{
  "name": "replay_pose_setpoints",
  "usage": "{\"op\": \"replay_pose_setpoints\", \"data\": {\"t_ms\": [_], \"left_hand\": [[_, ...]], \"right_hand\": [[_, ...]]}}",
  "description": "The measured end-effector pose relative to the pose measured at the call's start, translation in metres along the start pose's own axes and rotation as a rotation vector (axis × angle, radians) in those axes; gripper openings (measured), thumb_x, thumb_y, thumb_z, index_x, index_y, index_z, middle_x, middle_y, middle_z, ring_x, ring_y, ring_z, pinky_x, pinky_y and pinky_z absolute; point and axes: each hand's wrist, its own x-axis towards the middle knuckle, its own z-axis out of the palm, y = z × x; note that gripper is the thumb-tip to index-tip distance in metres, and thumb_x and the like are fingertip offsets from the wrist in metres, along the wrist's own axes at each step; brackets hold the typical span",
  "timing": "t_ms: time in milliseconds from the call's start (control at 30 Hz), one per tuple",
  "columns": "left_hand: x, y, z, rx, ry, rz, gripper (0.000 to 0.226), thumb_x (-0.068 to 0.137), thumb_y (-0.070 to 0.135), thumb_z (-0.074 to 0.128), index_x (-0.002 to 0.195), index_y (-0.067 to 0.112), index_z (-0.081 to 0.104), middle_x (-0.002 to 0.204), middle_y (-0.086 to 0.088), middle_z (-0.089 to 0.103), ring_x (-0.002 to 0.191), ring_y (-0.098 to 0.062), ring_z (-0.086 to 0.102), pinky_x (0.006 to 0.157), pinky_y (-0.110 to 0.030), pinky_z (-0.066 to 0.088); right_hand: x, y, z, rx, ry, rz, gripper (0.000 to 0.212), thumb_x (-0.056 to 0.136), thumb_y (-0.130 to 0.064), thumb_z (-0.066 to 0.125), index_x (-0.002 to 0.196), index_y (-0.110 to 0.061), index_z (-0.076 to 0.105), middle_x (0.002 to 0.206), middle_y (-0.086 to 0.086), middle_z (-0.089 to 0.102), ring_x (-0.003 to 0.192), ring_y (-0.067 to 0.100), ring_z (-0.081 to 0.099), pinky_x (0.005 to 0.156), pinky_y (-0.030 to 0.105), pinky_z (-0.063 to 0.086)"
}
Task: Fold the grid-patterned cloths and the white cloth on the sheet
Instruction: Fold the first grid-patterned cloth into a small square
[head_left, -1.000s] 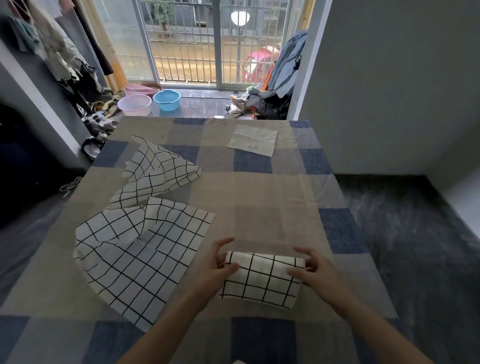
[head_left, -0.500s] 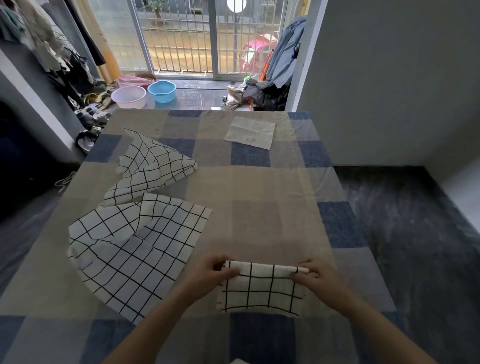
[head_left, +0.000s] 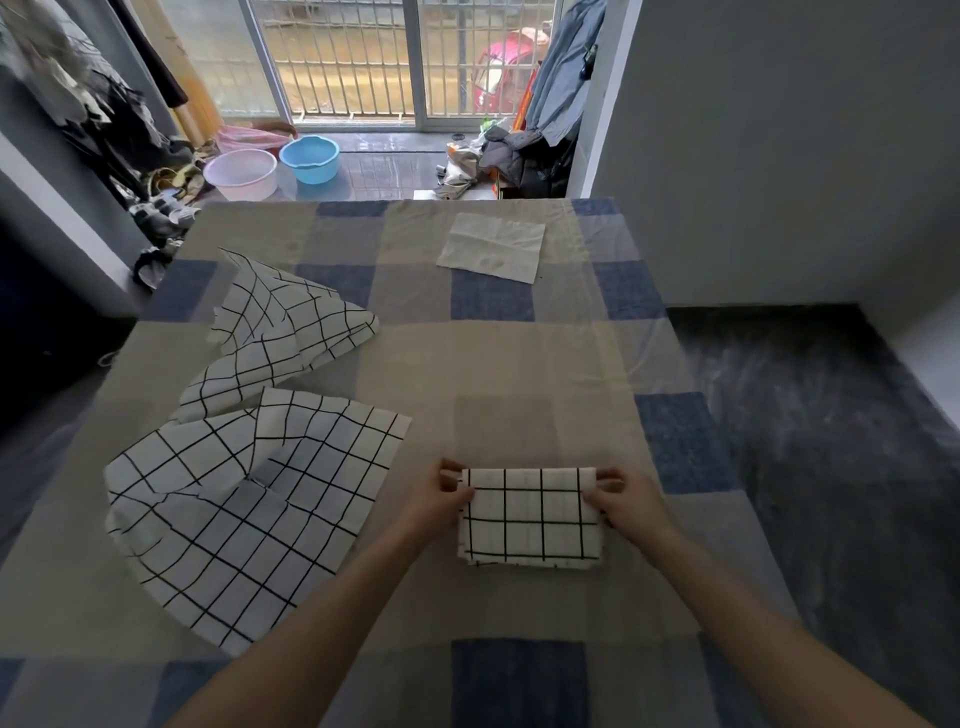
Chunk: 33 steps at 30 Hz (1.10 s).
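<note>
— Black-on-white grid cloth, how many are folded?

— One, nearly: the folded grid cloth lies as a small flat rectangle on the checked sheet, near the front edge. Two more are left: a large open grid cloth just left of it, and a crumpled grid cloth behind that, the two touching. The white cloth lies well apart at the far end; I can't tell whether it is folded.

— And the hands?

— The left hand pinches the rectangle's far left corner, its fingers curled over the edge. The right hand pinches the far right corner likewise. Both grasp the cloth; I'd judge they are squaring up the last fold.
</note>
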Motion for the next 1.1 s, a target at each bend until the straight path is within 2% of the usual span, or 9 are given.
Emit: {"op": "replay_pose_setpoints", "data": {"t_ms": [67,167,233,367,633,733,833,967,1100], "left_hand": [[0.005,0.001,0.005,0.013,0.064,0.049,0.026,0.088,0.004,0.064,0.109,0.012,0.053,0.091,-0.008,0.06,0.076,-0.013,0.058,0.053,-0.009,0.046],[0.009,-0.015,0.011,0.063,0.162,0.072,0.025,0.087,0.011,0.067,0.105,0.02,0.054,0.085,0.001,0.059,0.079,-0.016,0.06,0.069,-0.025,0.053],[0.004,-0.029,0.012,0.117,0.179,0.067,0.02,0.089,0.014,0.065,0.103,0.022,0.054,0.088,0.001,0.059,0.082,-0.016,0.061,0.071,-0.028,0.055],[-0.006,-0.047,0.013,0.213,0.122,0.103,0.012,0.093,0.014,0.061,0.098,0.024,0.057,0.091,0.007,0.06,0.085,-0.002,0.058,0.067,-0.013,0.046],[0.002,-0.042,0.024,0.08,0.176,0.067,0.012,0.087,0.013,0.068,0.088,0.023,0.062,0.083,0.003,0.066,0.076,-0.006,0.063,0.062,-0.016,0.052],[0.002,-0.04,0.025,0.067,0.192,0.075,0.011,0.089,0.014,0.067,0.089,0.023,0.061,0.082,0.003,0.066,0.074,-0.007,0.064,0.059,-0.018,0.053],[0.001,-0.038,0.027,0.164,0.215,0.145,0.004,0.096,0.021,0.057,0.096,0.025,0.059,0.078,0.005,0.064,0.068,-0.005,0.062,0.055,-0.017,0.05],[0.003,-0.032,0.037,0.296,0.243,0.287,0.014,0.094,0.016,0.056,0.101,0.028,0.053,0.078,0.013,0.056,0.068,-0.003,0.056,0.057,-0.012,0.041],[0.006,-0.034,0.046,0.304,0.257,0.275,0.017,0.091,0.016,0.061,0.097,0.031,0.054,0.078,0.016,0.058,0.071,0.005,0.057,0.062,-0.01,0.042]], "right_hand": [[0.006,-0.002,0.005,-0.069,0.037,-0.032,0.031,0.08,0.0,0.068,0.106,-0.013,0.058,0.093,0.0,0.066,0.088,0.019,0.064,0.065,0.026,0.052],[0.004,0.004,0.018,-0.175,0.024,-0.068,0.049,0.078,-0.002,0.065,0.123,-0.014,0.05,0.115,0.002,0.059,0.1,0.016,0.058,0.082,0.03,0.054],[-0.001,0.012,0.025,-0.258,0.093,-0.082,0.05,0.079,-0.008,0.064,0.127,-0.011,0.047,0.123,0.004,0.048,0.106,0.014,0.048,0.094,0.028,0.044],[-0.01,0.02,0.033,-0.283,0.14,-0.068,0.045,0.086,-0.014,0.061,0.129,-0.01,0.047,0.123,0.005,0.044,0.104,0.013,0.042,0.09,0.026,0.038],[-0.002,0.026,0.024,-0.324,0.116,-0.122,0.046,0.08,-0.011,0.065,0.124,-0.013,0.053,0.119,0.008,0.05,0.105,0.019,0.049,0.093,0.033,0.045],[-0.005,0.026,0.026,-0.518,0.185,-0.299,0.054,0.077,-0.008,0.066,0.129,-0.012,0.051,0.119,0.009,0.045,0.108,0.023,0.044,0.091,0.031,0.042],[0.0,0.018,0.041,-0.613,0.225,-0.571,0.052,0.074,-0.005,0.062,0.125,-0.007,0.055,0.123,0.015,0.05,0.107,0.032,0.052,0.088,0.045,0.052],[0.018,0.002,0.07,-0.778,0.138,-0.676,0.053,0.08,-0.015,0.055,0.132,-0.009,0.051,0.143,0.017,0.045,0.123,0.031,0.046,0.1,0.048,0.045],[0.023,0.007,0.092,-0.906,0.036,-0.601,0.058,0.084,-0.036,0.039,0.135,-0.01,0.049,0.145,0.013,0.046,0.132,0.028,0.043,0.107,0.048,0.035]]}}
